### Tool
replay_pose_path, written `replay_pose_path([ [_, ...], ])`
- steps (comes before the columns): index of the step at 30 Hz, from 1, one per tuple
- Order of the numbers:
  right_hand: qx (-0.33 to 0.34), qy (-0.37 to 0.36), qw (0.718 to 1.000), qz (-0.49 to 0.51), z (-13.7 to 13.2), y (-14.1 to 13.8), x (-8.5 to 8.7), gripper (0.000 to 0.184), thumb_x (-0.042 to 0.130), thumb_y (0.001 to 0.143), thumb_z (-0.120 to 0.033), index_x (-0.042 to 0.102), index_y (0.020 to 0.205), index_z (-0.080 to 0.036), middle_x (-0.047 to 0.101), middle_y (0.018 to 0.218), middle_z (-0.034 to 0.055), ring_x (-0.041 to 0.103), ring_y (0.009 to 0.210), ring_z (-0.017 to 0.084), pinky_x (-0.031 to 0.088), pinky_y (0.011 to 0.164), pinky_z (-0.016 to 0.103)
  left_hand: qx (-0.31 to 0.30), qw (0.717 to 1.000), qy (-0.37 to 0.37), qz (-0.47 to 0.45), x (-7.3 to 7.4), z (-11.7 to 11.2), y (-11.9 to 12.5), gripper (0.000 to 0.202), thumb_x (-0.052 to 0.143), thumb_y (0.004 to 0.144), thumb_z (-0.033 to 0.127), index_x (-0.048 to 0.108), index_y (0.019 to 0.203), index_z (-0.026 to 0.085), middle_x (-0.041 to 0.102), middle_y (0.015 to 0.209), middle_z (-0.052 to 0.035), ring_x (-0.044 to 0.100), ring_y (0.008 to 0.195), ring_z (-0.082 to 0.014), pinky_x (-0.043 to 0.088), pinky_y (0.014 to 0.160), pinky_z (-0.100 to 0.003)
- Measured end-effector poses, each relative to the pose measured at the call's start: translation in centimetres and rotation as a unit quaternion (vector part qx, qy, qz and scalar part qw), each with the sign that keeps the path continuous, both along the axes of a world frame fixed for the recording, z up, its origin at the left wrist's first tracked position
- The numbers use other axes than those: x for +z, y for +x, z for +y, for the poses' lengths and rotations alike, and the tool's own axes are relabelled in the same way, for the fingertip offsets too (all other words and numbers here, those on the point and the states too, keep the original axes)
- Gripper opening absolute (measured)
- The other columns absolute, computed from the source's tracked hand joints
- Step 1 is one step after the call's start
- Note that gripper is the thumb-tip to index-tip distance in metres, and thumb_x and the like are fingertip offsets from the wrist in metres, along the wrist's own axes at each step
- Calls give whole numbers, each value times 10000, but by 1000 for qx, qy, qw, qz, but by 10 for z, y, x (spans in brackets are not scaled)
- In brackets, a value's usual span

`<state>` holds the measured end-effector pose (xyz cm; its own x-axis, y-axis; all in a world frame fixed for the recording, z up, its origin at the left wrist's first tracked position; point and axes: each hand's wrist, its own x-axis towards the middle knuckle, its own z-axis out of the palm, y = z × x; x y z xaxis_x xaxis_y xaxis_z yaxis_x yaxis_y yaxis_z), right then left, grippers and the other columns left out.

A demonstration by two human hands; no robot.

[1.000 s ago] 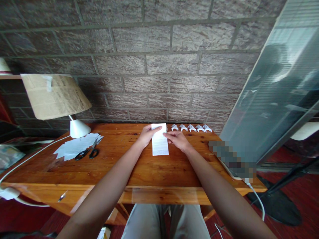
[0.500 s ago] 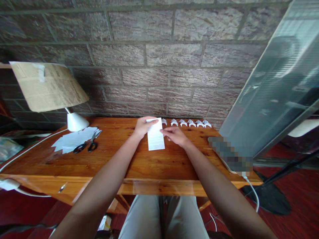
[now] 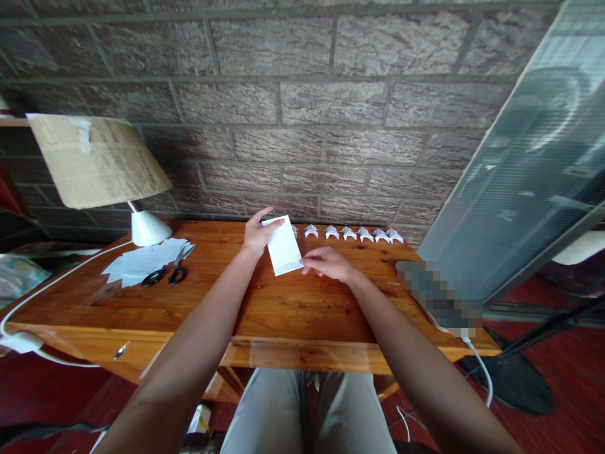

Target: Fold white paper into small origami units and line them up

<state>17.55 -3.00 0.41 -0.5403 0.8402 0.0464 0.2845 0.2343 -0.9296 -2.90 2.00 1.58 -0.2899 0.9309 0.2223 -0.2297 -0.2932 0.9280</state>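
A white rectangular sheet of paper with faint print is held tilted above the wooden desk. My left hand grips its upper left edge, the thumb lying across the front and the index finger raised behind. At the lower right corner my right hand pinches the paper between thumb and fingertips. Just behind the sheet runs a row of several small folded white paper shapes along the back of the desk; the sheet partly covers the leftmost one.
To the left, black-handled scissors rest on a pile of cut paper, beside a lamp with a newspaper-like shade. A blurred-out device with a white cable lies at the right end of the desk. A brick wall rises behind.
The sheet has turned and shifted slightly left with my left hand. My right hand has slid from the sheet's right edge down to its lower right corner.
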Motion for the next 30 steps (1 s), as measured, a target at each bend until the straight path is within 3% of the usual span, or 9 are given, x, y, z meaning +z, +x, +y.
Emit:
replay_pose_path([
  [4, 3, -22, 1000, 18, 0, 1, 1, 240, 670, 741, -387, 712, 784, -154, 721, 692, 30, 453, 453, 62, 361, 447, 196, -6, 1000, -6, -11, -2, 1, 0, 854, 881, 434, 297, 594, 1226, 160, 680, 717, -17, 619, 590, -147, 511, 601, -282],
  [10, 69, -63, 996, 6, -2, 6, 5, 317, 702, 701, -458, 696, 793, -154, 699, 725, 32, 514, 520, 79, 360, 459, 189, -49, 998, -25, -34, -6, -1, 4, 823, 889, 418, 312, 605, 1172, 147, 703, 765, -34, 633, 626, -151, 516, 646, -296],
  [17, -58, -3, 997, 45, 0, 4, 5, 429, 655, 699, -588, 627, 686, -161, 368, 439, -88, 279, 410, 55, 189, 403, 213, -158, 986, -53, -9, -13, -12, 31, 689, 890, 436, 314, 652, 1058, 138, 720, 842, -60, 651, 668, -163, 508, 691, -311],
  [22, -126, 31, 988, 88, 6, 6, 0, 451, 649, 688, -600, 658, 739, -152, 369, 436, -90, 278, 415, 62, 198, 426, 228, -249, 966, -72, 17, -15, -23, 44, 465, 867, 495, 339, 718, 875, 117, 729, 843, -88, 657, 675, -194, 505, 687, -328],
  [26, -129, 44, 987, 85, 8, 6, -3, 455, 646, 693, -600, 671, 753, -149, 409, 444, -81, 308, 421, 63, 229, 441, 227, -233, 970, -63, 22, -19, -21, 42, 469, 866, 500, 365, 724, 870, 115, 730, 830, -86, 652, 654, -185, 503, 666, -314],
  [30, -106, 18, 991, 79, 6, 4, -3, 433, 656, 687, -582, 660, 717, -151, 451, 459, -68, 337, 427, 64, 235, 442, 223, -180, 979, -75, 57, -22, -17, 41, 469, 804, 557, 523, 712, 761, 111, 702, 678, -59, 597, 529, -152, 451, 524, -270],
])
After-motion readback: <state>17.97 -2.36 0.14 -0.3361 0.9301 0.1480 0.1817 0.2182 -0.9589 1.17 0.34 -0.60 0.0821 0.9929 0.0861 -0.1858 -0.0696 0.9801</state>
